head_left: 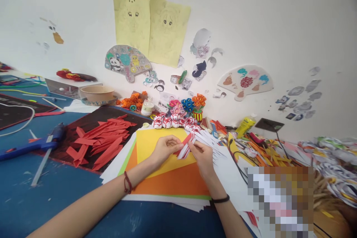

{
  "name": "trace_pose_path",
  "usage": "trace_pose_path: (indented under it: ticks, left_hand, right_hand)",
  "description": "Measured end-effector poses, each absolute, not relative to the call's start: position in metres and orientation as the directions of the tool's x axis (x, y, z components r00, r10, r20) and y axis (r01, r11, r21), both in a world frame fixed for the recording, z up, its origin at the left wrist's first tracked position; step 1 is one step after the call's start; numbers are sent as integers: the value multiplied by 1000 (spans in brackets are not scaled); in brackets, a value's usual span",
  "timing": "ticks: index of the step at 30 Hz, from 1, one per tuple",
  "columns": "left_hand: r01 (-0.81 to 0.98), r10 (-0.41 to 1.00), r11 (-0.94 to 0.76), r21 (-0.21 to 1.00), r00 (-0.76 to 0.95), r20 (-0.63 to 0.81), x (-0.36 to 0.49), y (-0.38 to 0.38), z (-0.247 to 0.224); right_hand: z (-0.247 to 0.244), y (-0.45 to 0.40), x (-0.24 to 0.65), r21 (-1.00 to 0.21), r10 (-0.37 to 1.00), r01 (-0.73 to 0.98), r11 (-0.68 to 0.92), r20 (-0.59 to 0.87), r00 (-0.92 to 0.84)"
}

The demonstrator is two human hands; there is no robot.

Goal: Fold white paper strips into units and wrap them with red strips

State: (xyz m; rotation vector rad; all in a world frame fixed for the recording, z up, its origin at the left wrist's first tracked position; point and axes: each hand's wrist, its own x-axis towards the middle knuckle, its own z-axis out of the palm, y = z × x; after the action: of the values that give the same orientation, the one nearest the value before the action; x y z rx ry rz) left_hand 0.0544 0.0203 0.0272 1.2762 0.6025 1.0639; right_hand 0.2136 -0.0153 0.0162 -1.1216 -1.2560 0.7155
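Note:
Between my two hands is a folded red and white paper piece (185,151), held above the coloured sheets. My left hand (166,151) pinches its red left side between thumb and fingertips. On the other side, my right hand (203,156) grips the striped part near the top. Beneath them lie a yellow paper sheet (150,145) and an orange paper sheet (173,182), stacked over green and white ones. White folded paper strips (212,139) fan out just beyond my right hand. The exact fold under my fingertips is hidden.
Left of the sheets, folded red paper strips (103,141) are heaped on a dark mat. A blue glue gun (52,137) lies farther left. Paper flowers (192,106) and a small jar (147,108) line the wall; a yellow bottle (247,124) and cables are at right.

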Motion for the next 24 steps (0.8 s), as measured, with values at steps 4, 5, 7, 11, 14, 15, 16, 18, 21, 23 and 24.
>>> trace_pose_path:
  ticks: [4, 5, 7, 11, 14, 15, 16, 18, 21, 23, 24]
  left_hand:
    - [-279, 883, -77, 957, 426, 195, 54, 19, 28]
    - [-280, 883, -86, 956, 423, 204, 54, 19, 28]
    - [-283, 889, -112, 952, 400, 223, 53, 19, 28]
    - [-251, 919, -155, 956, 318, 233, 52, 19, 29]
    - [-234, 920, -172, 957, 310, 241, 53, 19, 28]
    - [-238, 911, -173, 956, 330, 247, 53, 18, 28]
    - [-243, 901, -174, 954, 352, 254, 53, 17, 28]
    - [-244, 887, -177, 953, 380, 262, 54, 17, 28]
    - [-222, 892, -189, 957, 369, 262, 54, 17, 28]
    - [-217, 887, -192, 957, 379, 264, 53, 19, 28]
    - [-216, 880, -194, 957, 393, 267, 53, 20, 28]
  right_hand:
    - [20, -17, 211, -919, 892, 183, 349, 386, 234]
    - [20, -18, 211, -917, 891, 196, 348, 388, 236]
    - [21, -18, 210, -913, 886, 213, 348, 395, 243]
    - [23, -19, 210, -910, 884, 196, 365, 405, 233]
    - [24, -20, 210, -910, 886, 195, 366, 405, 225]
    - [25, -20, 209, -908, 884, 202, 367, 408, 228]
    - [25, -20, 209, -906, 881, 210, 368, 412, 234]
    - [25, -20, 210, -902, 875, 227, 366, 417, 247]
    - [24, -20, 210, -899, 876, 246, 362, 418, 238]
    - [22, -20, 211, -896, 882, 250, 366, 420, 214]
    - [22, -20, 211, -895, 882, 248, 370, 422, 208]
